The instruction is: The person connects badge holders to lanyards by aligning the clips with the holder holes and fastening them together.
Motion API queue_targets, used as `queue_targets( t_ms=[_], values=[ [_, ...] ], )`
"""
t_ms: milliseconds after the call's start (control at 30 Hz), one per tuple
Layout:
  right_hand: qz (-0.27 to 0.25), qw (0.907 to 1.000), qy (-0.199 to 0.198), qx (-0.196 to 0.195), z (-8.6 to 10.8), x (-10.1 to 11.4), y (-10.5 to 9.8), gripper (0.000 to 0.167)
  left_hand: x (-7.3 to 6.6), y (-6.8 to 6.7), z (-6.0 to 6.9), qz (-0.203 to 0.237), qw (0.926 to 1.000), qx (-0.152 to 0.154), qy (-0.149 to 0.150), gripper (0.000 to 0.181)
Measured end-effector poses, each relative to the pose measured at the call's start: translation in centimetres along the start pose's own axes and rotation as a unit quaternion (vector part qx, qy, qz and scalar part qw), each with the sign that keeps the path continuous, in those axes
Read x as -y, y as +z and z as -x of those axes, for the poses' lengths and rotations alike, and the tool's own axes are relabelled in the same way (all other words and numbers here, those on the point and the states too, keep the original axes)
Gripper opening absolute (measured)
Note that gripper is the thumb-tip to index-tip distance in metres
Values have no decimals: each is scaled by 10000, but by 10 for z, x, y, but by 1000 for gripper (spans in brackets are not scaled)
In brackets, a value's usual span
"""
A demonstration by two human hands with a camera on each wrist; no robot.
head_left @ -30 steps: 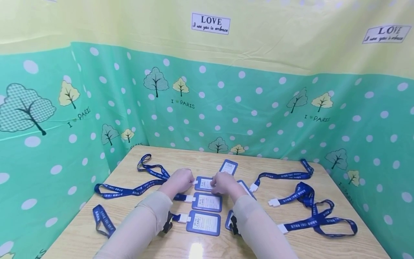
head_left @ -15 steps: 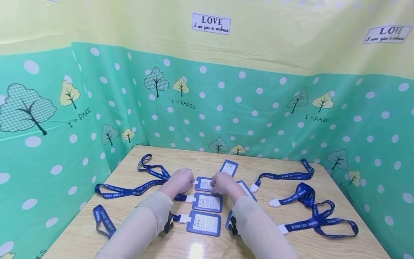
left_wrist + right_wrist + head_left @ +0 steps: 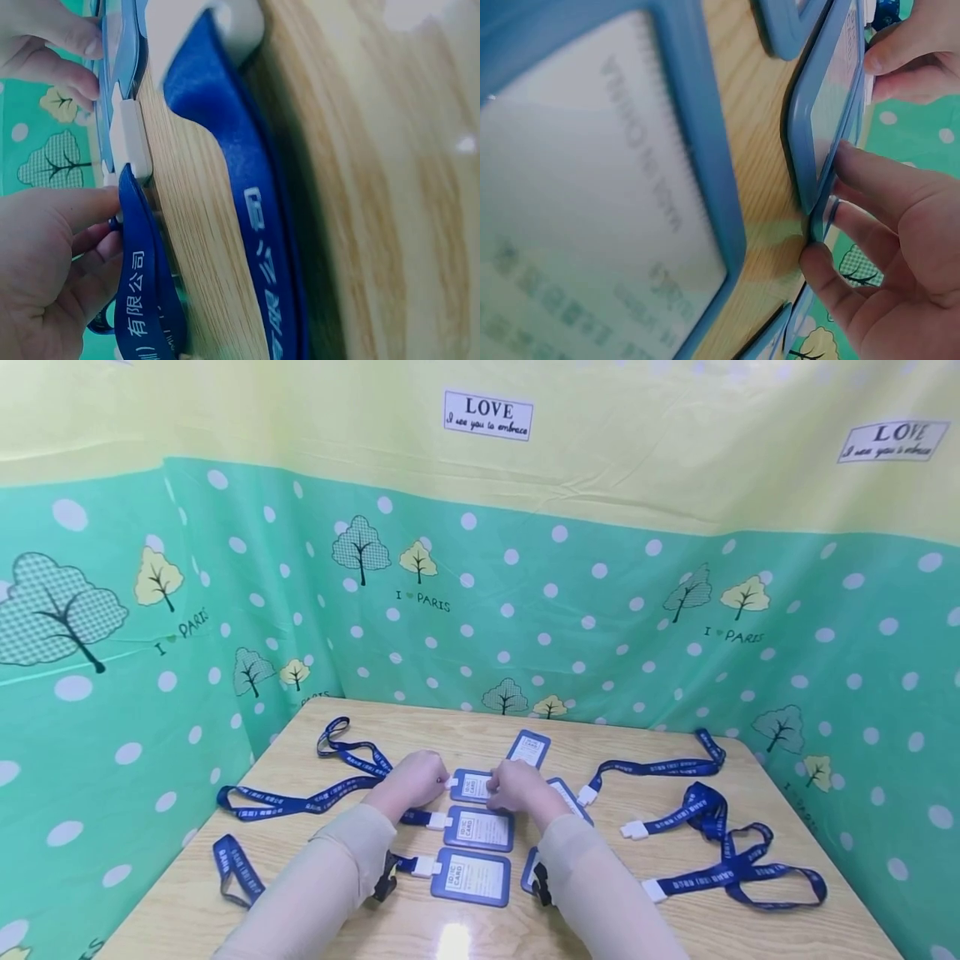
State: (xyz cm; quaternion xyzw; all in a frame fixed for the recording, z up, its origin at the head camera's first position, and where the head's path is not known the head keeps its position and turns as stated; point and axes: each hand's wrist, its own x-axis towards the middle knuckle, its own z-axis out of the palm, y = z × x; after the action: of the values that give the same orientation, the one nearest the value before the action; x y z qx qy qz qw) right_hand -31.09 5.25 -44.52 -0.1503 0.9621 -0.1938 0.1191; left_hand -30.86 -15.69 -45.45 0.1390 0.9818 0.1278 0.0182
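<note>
A blue badge holder [image 3: 470, 785] with a white card lies between both hands, farthest in a column of three. My left hand [image 3: 415, 781] pinches the white clip at its left end; in the left wrist view the thumb and fingers meet there, partly behind a blue lanyard [image 3: 142, 300]. My right hand [image 3: 519, 787] holds the holder's right edge, with fingers on its rim in the right wrist view. Nearer me lie the middle badge holder [image 3: 479, 829] and the nearest badge holder [image 3: 471, 877], each joined by a white clip to a blue lanyard running left.
Loose badge holders lie past and beside the right hand, including a far badge holder [image 3: 529, 748]. At right, blue lanyards [image 3: 738, 868] with white clips are spread out. Other lanyards [image 3: 300, 802] lie at left. A patterned curtain [image 3: 480, 610] encloses the wooden table [image 3: 810, 918].
</note>
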Motion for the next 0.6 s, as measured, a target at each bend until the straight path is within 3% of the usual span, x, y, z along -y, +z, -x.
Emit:
queue_targets(
  t_ms=[300,600],
  values=[
    [-1,10000,-7,94,3,-1,-2,31,-1,-3,1,-36,9999,121,56,16],
    [-108,9999,-95,-38,4,-5,0,37,-6,-2,4,54,9997,181,-150,18]
  ],
)
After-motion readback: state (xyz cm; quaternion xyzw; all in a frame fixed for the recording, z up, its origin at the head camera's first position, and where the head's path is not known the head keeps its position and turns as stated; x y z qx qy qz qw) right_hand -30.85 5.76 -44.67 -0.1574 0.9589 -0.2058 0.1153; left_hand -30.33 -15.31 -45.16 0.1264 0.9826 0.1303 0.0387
